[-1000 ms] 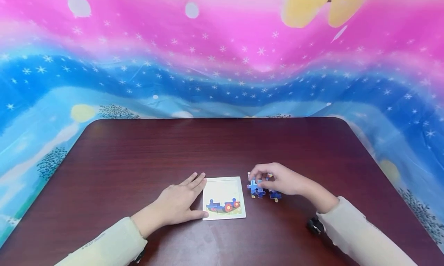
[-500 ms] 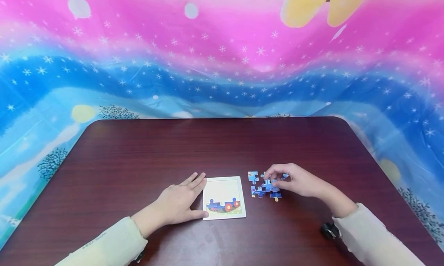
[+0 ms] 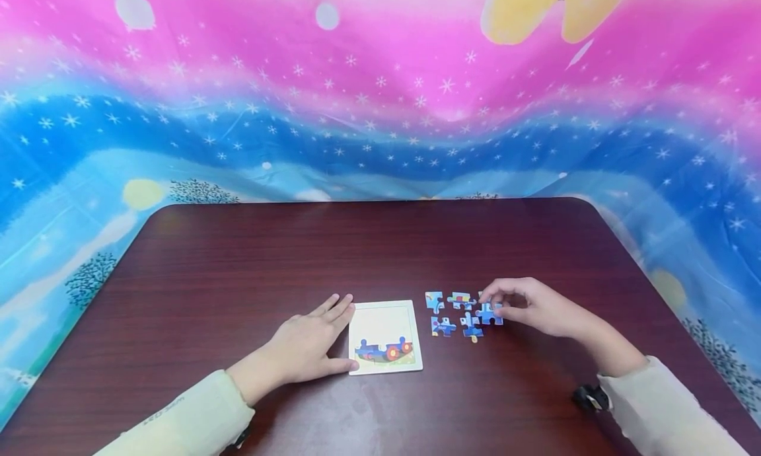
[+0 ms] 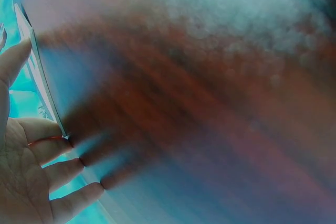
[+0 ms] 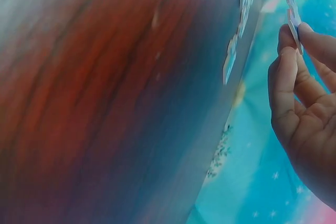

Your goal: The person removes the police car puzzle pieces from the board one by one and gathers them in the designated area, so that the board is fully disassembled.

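- Two hands at work; right hand (image 3: pixel 532 307) has shifted rightward since a second ago, fingers pinching a blue cardboard puzzle piece (image 3: pixel 490 314) beside four loose jigsaw pieces (image 3: pixel 453 314)
- Left hand (image 3: pixel 303 347) unmoved, flat and open against the white square puzzle tray (image 3: pixel 385 324); sorting continues, tray part-filled

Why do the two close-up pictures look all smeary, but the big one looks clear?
Head view: sharp and evenly lit, though the table edges bend from lens distortion. Left wrist view: the wood is a blurry smear, only the left hand looks fairly clear. Right wrist view: the table is blurred too, but the right hand pinching a puzzle piece is sharper.
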### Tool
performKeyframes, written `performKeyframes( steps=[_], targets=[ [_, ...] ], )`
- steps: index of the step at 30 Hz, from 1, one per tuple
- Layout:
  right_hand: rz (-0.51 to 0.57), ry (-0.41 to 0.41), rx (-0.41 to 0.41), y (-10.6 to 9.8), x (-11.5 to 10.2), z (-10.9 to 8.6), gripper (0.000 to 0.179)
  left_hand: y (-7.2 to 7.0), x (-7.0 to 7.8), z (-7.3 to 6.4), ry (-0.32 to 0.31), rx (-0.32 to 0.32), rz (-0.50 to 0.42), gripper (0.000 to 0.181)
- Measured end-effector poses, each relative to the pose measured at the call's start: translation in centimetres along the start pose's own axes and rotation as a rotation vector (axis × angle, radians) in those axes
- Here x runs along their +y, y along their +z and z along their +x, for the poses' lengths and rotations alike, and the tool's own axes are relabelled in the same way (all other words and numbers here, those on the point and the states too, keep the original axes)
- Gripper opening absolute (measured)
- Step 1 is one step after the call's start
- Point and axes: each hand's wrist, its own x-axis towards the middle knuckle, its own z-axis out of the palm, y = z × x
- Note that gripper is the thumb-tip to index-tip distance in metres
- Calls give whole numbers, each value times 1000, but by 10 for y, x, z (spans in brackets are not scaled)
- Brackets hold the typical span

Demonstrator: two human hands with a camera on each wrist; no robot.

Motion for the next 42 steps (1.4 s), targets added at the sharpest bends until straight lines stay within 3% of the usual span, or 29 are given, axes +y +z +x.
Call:
performKeyframes(
  steps=[6, 16, 25, 42],
  targets=[
    [-8, 19, 2, -5, 7, -7, 19, 0, -1, 1, 0, 0, 3, 95],
    [60, 73, -71, -5, 13, -8, 19, 0, -2, 2, -8, -8, 1, 95],
    [83, 63, -118, -2, 15, -7, 22, 0, -1, 1, -7, -13, 0, 95],
    [-16, 67, -66, -10, 22, -14, 20, -1, 1, 0, -6, -13, 1, 95]
  ],
)
